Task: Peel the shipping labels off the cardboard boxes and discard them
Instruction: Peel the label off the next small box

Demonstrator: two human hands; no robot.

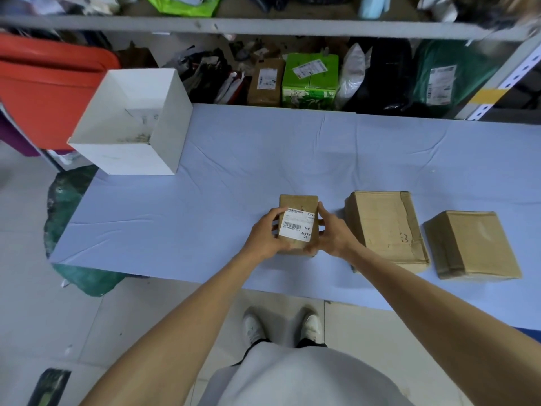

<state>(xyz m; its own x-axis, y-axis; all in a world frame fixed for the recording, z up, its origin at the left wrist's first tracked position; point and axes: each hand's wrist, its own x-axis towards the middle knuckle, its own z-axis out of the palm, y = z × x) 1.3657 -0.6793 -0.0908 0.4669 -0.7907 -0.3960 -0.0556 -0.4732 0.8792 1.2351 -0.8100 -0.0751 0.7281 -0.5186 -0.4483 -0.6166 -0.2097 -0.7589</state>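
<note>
Left hand (pixel 268 232), right hand (pixel 332 234) tight around labelled box (pixel 298 203); larger box (pixel 383 227) alongside, white bin (pixel 128 124) far-left.

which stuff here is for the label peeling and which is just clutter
Job: left hand, right hand, small box, shipping label, middle box, right box, white open box (probable bin).
Clutter: brown shelf parcel, green carton, red container, green floor bag.
</note>
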